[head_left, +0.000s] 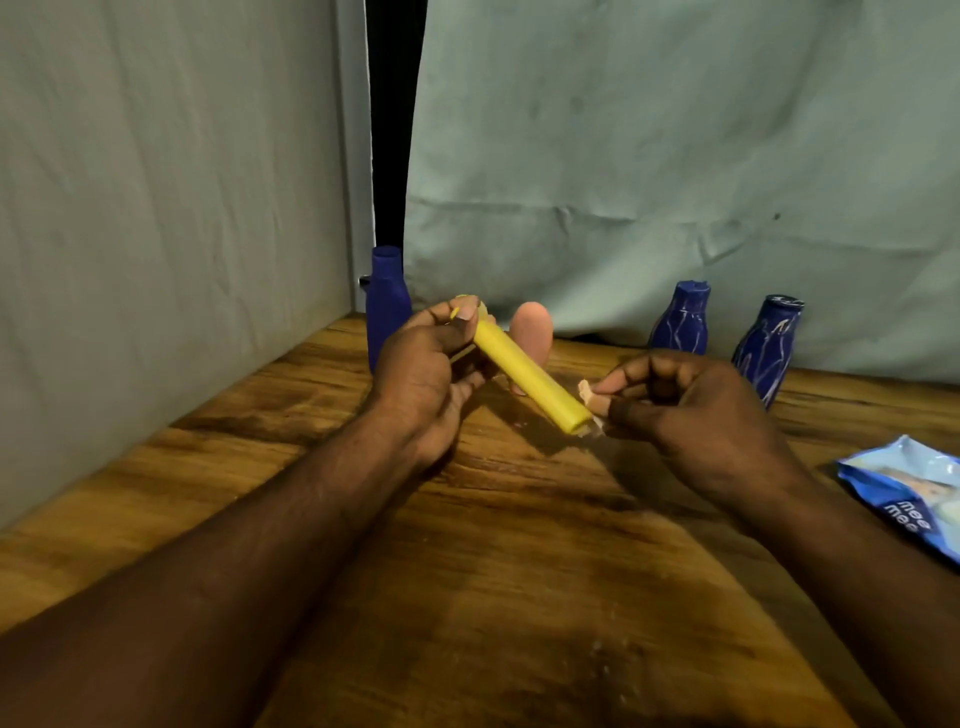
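A yellow tube (524, 371) is gripped at its far end by the left hand (431, 374), slanting down to the right above the wooden table (467, 545). A small pinkish lump (592, 397) at the tube's near tip is pinched by the right hand (691, 410).

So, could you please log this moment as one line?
left hand grips yellow tube | right hand pinches peach piece at tube's lower end | wooden table: three blue bottles, blue packet
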